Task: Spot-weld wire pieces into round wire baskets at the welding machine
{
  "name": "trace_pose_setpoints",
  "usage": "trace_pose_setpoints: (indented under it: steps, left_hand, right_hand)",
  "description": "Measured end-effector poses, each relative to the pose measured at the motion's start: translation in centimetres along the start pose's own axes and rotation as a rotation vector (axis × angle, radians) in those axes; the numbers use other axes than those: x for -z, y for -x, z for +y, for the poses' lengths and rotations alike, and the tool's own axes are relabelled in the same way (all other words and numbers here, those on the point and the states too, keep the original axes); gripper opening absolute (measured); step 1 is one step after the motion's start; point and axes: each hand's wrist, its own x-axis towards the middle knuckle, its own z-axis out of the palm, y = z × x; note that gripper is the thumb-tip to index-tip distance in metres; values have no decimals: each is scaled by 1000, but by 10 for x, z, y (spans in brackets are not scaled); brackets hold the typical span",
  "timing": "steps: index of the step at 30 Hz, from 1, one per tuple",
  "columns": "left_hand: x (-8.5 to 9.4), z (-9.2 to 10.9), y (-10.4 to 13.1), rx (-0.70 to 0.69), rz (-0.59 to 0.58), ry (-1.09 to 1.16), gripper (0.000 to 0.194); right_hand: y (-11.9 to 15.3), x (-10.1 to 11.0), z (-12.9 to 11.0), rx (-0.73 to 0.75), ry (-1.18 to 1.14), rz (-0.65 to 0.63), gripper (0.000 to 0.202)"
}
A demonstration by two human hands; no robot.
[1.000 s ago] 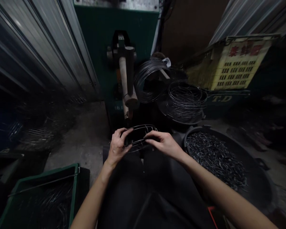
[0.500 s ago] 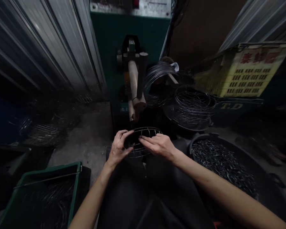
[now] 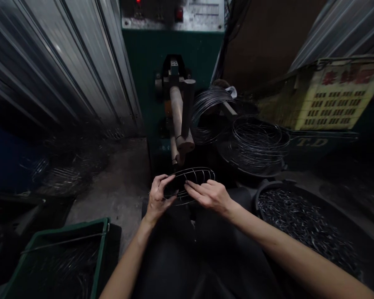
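Note:
A round wire frame, made of two rings joined by short cross wires, is held above my lap. My left hand grips its left side, with thumb and fingers curved around the rim. On the right, my right hand is closed at the frame, its fingertips at one of the short wires; whether it pinches a loose piece there is too small to tell. Just beyond the frame, the machine's two rod-like arms jut toward me, their lower ends close above the far rim.
A green machine body stands ahead. Wire coils lie on its right, with a black tub of short metal pieces nearer. A yellow crate is behind. A green crate sits at my lower left.
The view has shifted slightly, so the surroundings sit a little lower and further right. The wire frame appears slightly more tilted; both hands keep nearly the same hold.

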Motion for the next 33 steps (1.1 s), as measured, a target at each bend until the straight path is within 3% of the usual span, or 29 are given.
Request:
trace_pose_setpoints:
  steps: [4, 17, 22, 28, 31, 33]
  left_hand:
    - [-4, -4, 0, 10, 25, -29, 56]
    - [-14, -30, -12, -36, 59, -80, 53]
    - [-14, -37, -19, -83, 71, -109, 56]
    - [-2, -38, -18, -115, -25, -130, 60]
    - [1, -44, -11, -61, 5, -71, 74]
    - [-1, -48, -7, 1, 62, -26, 80]
  right_hand:
    - [-1, -3, -1, -8, 45, 71, 27]
    - [-5, -26, 5, -85, -22, -74, 35]
    - [-6, -34, 6, -51, 59, 2, 31]
    - [-17, -32, -1, -148, -21, -78, 31]
    - [5, -14, -2, -261, -127, -81, 35]
    - [48, 4, -1, -500, -181, -93, 34]
